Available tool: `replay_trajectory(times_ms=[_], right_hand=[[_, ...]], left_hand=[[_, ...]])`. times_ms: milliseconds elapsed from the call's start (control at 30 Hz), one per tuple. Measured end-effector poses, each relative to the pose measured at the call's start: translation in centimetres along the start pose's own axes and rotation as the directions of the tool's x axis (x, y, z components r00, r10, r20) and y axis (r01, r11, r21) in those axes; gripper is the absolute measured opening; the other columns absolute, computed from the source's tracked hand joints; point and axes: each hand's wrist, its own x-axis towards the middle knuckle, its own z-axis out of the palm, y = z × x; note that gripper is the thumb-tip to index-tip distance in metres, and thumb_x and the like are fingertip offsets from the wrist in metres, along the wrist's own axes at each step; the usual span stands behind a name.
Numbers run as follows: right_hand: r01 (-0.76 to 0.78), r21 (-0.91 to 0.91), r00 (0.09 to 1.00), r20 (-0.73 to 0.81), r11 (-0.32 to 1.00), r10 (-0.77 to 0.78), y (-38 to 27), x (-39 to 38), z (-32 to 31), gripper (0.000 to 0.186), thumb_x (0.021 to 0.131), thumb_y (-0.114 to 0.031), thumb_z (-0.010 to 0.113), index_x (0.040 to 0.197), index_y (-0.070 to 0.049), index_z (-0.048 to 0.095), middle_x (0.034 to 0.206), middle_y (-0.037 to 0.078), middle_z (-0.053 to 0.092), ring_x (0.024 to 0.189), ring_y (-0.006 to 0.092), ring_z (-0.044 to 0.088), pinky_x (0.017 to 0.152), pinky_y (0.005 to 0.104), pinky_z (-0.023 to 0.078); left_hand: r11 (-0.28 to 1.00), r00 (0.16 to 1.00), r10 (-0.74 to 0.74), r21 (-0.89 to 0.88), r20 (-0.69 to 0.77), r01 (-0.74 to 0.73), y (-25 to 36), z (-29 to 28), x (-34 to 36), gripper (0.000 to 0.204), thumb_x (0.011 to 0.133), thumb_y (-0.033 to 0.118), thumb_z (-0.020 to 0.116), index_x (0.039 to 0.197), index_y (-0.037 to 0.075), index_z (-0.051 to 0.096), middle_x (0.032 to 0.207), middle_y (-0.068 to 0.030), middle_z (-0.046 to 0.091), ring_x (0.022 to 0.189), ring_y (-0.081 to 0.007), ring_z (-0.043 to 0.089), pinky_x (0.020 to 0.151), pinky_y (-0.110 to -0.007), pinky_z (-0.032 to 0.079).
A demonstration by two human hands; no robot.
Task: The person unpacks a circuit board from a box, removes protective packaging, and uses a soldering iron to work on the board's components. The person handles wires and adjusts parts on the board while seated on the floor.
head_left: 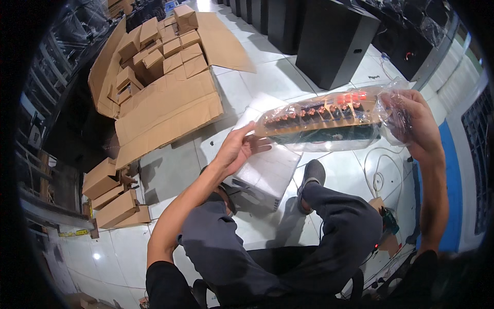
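Note:
I hold a long clear plastic bag (319, 139) over a white block (267, 180); inside are a gold panel with a row of knobs, red parts at its upper right and a dark green board along its lower side. My left hand (236, 149) pinches the left end at thumb level, its lower fingers loosely extended underneath. My right hand (417, 118) is closed on the crumpled right end of the bag.
Flattened cardboard (164, 118) bears many small boxes at upper left, with more boxes (108, 185) below. Tall black cabinets (329, 46) line the back. Cables (381, 177) and a green tool (388, 221) lie at right. My legs are below the bag.

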Motion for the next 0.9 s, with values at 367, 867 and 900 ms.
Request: replay_trajectory(times_ms=[367, 867, 900], right_hand=[[0.104, 0.048, 0.993, -0.061, 0.993, -0.101, -2.9, 0.5, -0.5, 0.022, 0.099, -0.018, 0.063, 0.107, 0.001, 0.058, 0.084, 0.007, 0.065, 0.052, 0.0053, 0.059, 0.037, 0.0168, 0.047], [-0.017, 0.116, 0.996, 0.085, 0.993, 0.007, -2.0, 0.1, -1.4, 0.022, 0.102, -0.014, 0.058, 0.111, 0.005, 0.062, 0.079, 0.006, 0.064, 0.045, 0.0064, 0.058, 0.032, 0.0150, 0.045], [-0.022, 0.123, 0.996, 0.084, 0.992, 0.012, -1.9, 0.0, -1.4, 0.021, 0.102, -0.014, 0.058, 0.111, 0.004, 0.063, 0.079, 0.005, 0.064, 0.045, 0.0062, 0.058, 0.032, 0.0150, 0.044]], left_hand=[[0.958, 0.993, 0.094, 0.279, -0.068, -0.071, 0.8, 0.8, -0.5, 0.044, 0.106, 0.037, 0.054, 0.117, -0.005, 0.061, 0.107, -0.0150, 0.069, 0.099, -0.0289, 0.073, 0.086, -0.042, 0.061], [0.887, 1.000, 0.010, 0.462, -0.025, 0.002, -1.3, 1.8, 0.1, 0.041, 0.099, 0.018, 0.069, 0.121, -0.015, 0.059, 0.104, -0.0214, 0.073, 0.081, -0.0231, 0.075, 0.075, -0.030, 0.060], [0.855, 0.999, 0.010, 0.519, -0.031, 0.008, -1.4, 1.9, 0.3, 0.038, 0.099, 0.018, 0.068, 0.116, -0.015, 0.062, 0.101, -0.0202, 0.073, 0.078, -0.0218, 0.074, 0.072, -0.029, 0.060]])
